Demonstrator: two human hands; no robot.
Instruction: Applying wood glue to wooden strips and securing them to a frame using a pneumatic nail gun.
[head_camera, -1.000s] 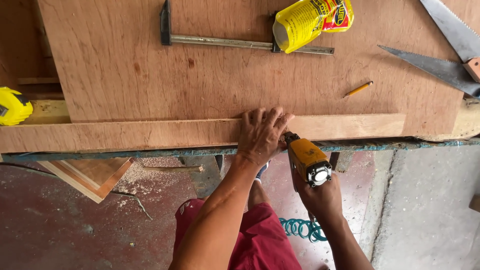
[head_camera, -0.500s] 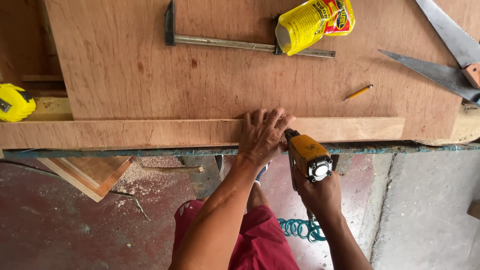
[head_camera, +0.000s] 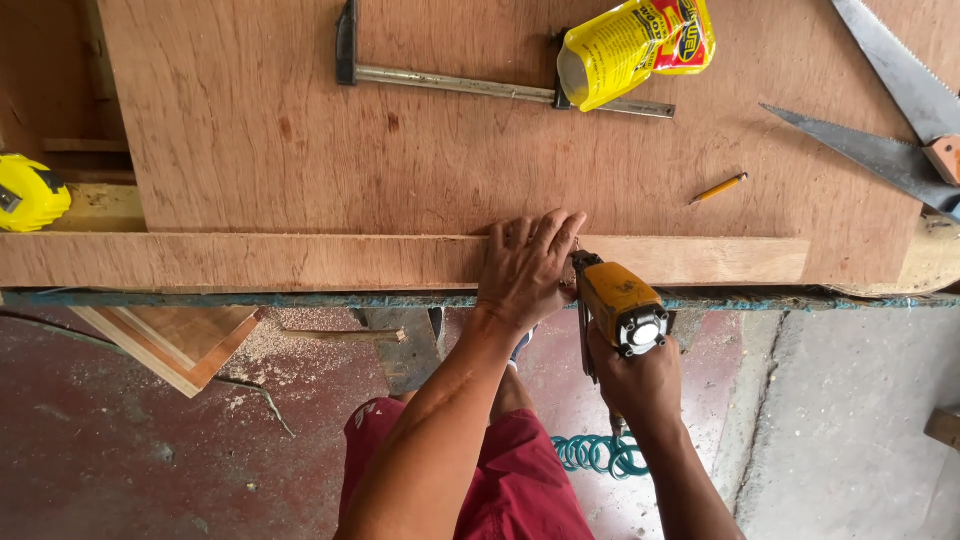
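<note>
Nearest to the camera, the right hand (head_camera: 640, 385) is closed around the grip of an orange pneumatic nail gun (head_camera: 618, 305), whose nose points at the front edge of a long wooden strip (head_camera: 260, 262). A coiled teal air hose (head_camera: 600, 455) hangs below the tool.

The left hand (head_camera: 525, 270) lies flat and open on top of the strip, pressing it down; it grasps nothing. The thumb and fingers are just beside the nose of the gun. This is the main risk: if a nail comes out at an angle or bends in the wood, it may exit near the fingers. If the pressure of the left hand loosens, the strip can slide on the plywood sheet (head_camera: 450, 150) and be fixed out of line.

The strip lies along the near edge of the plywood, on the table. The hose could catch on the legs and pull the gun aside.

Farther away lie a pencil (head_camera: 718, 188), a bar clamp (head_camera: 450, 82), a yellow glue pouch (head_camera: 635, 45), two handsaws (head_camera: 880, 150) and, at left, a yellow tape measure (head_camera: 30, 192). The pencil may roll.
</note>
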